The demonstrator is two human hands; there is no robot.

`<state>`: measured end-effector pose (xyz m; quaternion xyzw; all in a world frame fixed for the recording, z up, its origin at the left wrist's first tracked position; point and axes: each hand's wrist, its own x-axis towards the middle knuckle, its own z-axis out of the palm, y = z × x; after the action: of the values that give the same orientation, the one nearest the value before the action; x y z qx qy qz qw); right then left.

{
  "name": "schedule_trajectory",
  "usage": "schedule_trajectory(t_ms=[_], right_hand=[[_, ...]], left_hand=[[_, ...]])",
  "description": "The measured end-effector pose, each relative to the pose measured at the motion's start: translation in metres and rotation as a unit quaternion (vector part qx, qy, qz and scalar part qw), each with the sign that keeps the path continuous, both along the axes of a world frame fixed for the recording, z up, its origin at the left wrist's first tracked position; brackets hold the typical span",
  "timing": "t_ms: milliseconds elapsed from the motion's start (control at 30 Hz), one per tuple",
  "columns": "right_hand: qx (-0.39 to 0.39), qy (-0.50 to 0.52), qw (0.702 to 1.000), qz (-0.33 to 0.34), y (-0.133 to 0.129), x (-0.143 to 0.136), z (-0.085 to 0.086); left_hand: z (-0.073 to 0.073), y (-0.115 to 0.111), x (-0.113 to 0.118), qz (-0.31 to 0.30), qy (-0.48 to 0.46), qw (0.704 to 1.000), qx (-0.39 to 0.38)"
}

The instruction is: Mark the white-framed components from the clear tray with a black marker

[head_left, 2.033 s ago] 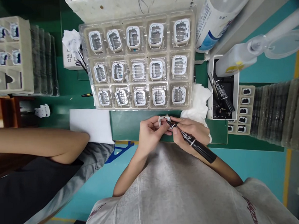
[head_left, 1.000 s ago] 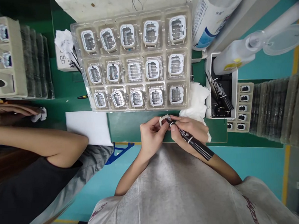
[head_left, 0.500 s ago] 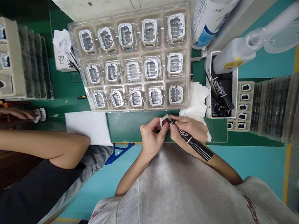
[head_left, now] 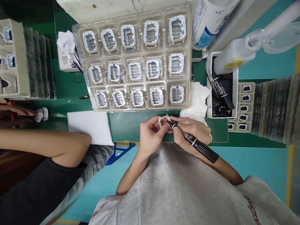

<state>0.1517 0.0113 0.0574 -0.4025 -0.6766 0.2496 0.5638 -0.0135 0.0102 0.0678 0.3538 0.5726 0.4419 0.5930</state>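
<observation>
My left hand (head_left: 150,133) is closed on a small white plastic frame (head_left: 164,118), a rounded square shape, near the front edge of the green table. A thick black marker pen (head_left: 199,146) is gripped in my right hand (head_left: 191,130), its tip end pointing at the frame and its long body slanting down to the right. Whether the tip touches the frame is hard to see behind my fingers. Above both hands lies a clear plastic tray (head_left: 136,81) whose pockets hold several similar white frames (head_left: 128,37).
A co-worker's hand (head_left: 14,114) holds a white part at the left, beside a white sheet (head_left: 90,127). Crumpled tissue (head_left: 196,99) and a white box (head_left: 236,86) with markers are at right. Bottles (head_left: 234,57) and stacked trays (head_left: 270,108) stand beyond.
The marker has shifted slightly right and down, and the white frame is turned a little in my left hand. The tray appears slightly shifted right with the view.
</observation>
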Motion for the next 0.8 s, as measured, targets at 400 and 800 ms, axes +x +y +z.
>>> schedule_trajectory(t_ms=[400,800], right_hand=[[0.059,0.052,0.995,0.053,0.002,-0.001,-0.002],[0.129,0.064,0.988,0.051,0.010,-0.005,-0.003]], left_hand=[[0.003,0.010,-0.017,-0.032,-0.114,0.992,-0.053],[-0.003,0.010,-0.019,-0.057,-0.093,0.993,-0.035]])
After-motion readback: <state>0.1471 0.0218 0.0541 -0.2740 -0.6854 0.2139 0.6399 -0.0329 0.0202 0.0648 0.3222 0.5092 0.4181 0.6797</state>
